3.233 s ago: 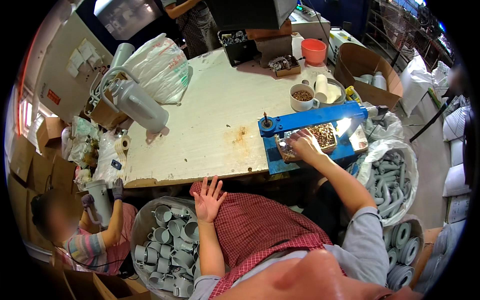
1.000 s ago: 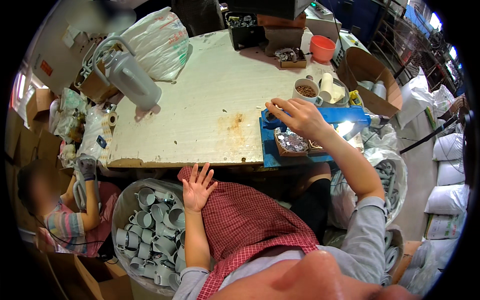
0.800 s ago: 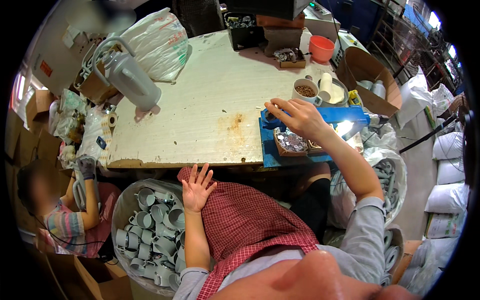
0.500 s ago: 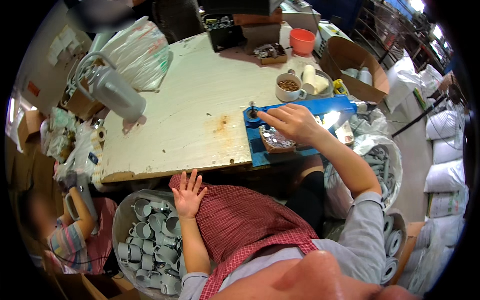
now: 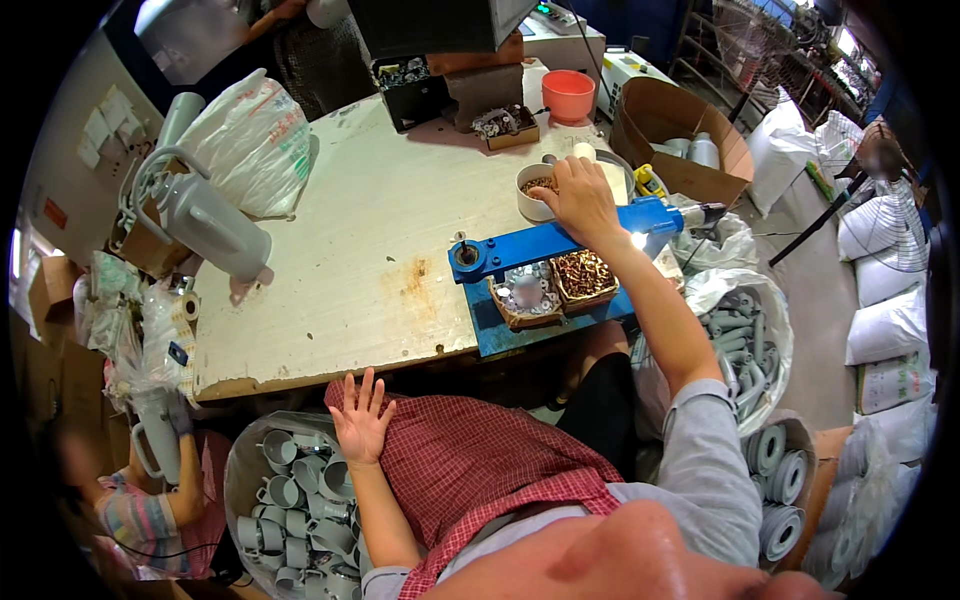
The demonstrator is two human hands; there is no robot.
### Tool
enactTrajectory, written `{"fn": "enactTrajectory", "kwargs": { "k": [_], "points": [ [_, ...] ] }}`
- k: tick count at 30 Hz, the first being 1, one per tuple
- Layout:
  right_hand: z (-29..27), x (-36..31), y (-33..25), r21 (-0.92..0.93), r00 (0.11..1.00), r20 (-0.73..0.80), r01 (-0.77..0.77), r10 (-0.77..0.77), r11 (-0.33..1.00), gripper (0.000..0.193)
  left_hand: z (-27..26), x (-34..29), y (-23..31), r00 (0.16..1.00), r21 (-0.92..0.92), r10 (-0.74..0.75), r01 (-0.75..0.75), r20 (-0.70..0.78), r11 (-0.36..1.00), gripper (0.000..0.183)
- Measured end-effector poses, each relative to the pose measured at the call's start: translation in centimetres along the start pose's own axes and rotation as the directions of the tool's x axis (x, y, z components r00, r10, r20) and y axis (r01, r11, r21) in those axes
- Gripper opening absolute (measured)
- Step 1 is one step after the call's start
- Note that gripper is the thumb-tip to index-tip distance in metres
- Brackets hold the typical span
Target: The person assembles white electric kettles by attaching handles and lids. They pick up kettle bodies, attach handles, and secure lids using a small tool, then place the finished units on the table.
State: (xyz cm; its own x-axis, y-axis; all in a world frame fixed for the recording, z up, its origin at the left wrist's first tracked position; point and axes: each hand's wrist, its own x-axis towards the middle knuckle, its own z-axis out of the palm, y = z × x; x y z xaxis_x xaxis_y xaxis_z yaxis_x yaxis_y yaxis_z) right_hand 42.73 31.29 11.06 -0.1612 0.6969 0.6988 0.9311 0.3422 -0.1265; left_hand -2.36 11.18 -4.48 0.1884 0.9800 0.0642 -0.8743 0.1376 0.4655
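My left hand is open, palm up with fingers spread, beside my red checked apron, holding nothing. My right hand reaches across the blue press tool. Its bent fingers come down at the white cup of small brass-coloured pieces; the fingertips are partly hidden, so a grip cannot be made out. Under the tool's arm sit a small box of silvery pieces and a box of copper-coloured pieces. A dark round socket marks the arm's left end.
A bag of grey cups stands left of my lap; a bag of grey handles stands at right. On the table are a grey jug, a plastic bag and a red bowl. A co-worker sits at left.
My right hand has moved from the socket end of the blue tool back to the white cup, uncovering the copper-coloured pieces. My left hand stays spread. The view has shifted slightly.
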Motion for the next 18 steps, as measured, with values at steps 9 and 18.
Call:
{"fn": "enactTrajectory", "kwargs": {
  "k": [9, 18],
  "points": [
    [0.2, 0.0, -1.1, 0.007, 0.999, -0.035, -0.013, 0.013, 1.000, 0.039, -0.3, -1.1, 0.6, 0.999, 0.055, 0.035, -0.035, -0.014, 0.998, 0.066],
    [-0.6, -0.1, -0.5, 0.144, 0.866, 0.442, -0.327, 0.235, 0.934, 0.038, -0.1, -0.5, 0.6, 0.999, 0.048, -0.006, 0.004, 0.045, 0.999, 0.063]
  ]
}}
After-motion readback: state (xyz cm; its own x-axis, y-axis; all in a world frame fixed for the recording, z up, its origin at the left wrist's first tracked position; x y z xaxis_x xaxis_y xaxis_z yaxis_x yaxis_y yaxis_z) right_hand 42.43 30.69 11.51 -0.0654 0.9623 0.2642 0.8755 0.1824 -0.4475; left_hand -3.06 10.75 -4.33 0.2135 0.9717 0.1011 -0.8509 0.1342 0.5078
